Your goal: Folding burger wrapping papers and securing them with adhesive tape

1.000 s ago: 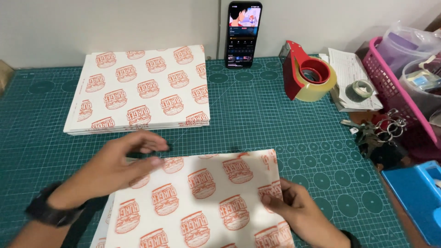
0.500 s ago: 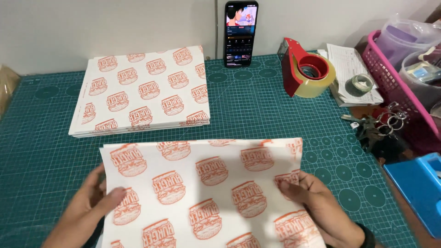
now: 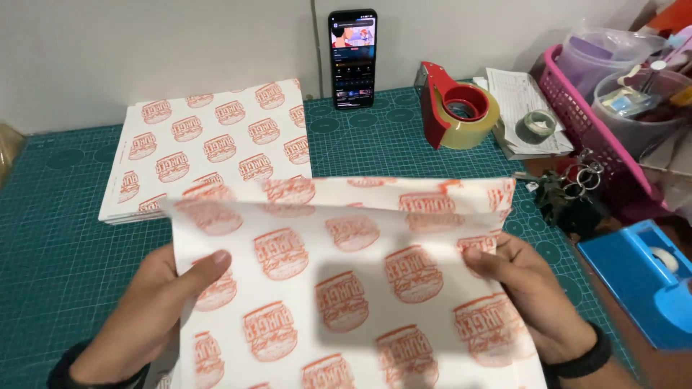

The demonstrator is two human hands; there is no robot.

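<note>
The printed paper sheet (image 3: 339, 288) hung lifted over the green cutting mat's (image 3: 50, 238) near edge, long axis left to right. The left hand (image 3: 155, 310) pinched its left edge, the right hand (image 3: 533, 295) its right edge, both equally near.

The scene is lit brightly and evenly from above. A soft grey shadow is cast in the middle of the printed paper sheet (image 3: 346, 288). The sheet's raised top edge is a little blurred, and so is the paper near the right hand (image 3: 537, 299). A small glare is seen on the tape dispenser (image 3: 455, 115). Things at the right edge look slightly stretched.
</note>
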